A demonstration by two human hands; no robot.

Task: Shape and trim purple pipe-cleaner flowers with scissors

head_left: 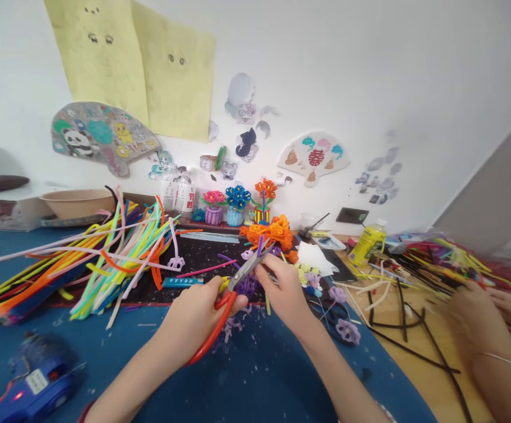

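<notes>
My left hand is closed round the red-handled scissors, whose blades point up and to the right. Between the blades stands a short purple pipe cleaner piece. My right hand has its fingers pinched together beside the blade tips; what they hold is too small to make out. Just beneath the blades lies a purple fuzzy flower. Orange pipe cleaner flowers are heaped behind the hands.
Pipe cleaner bundles lie at left, above a blue glue gun. Small potted flowers stand by the wall. At right are a yellow bottle, black strips and another person's hands.
</notes>
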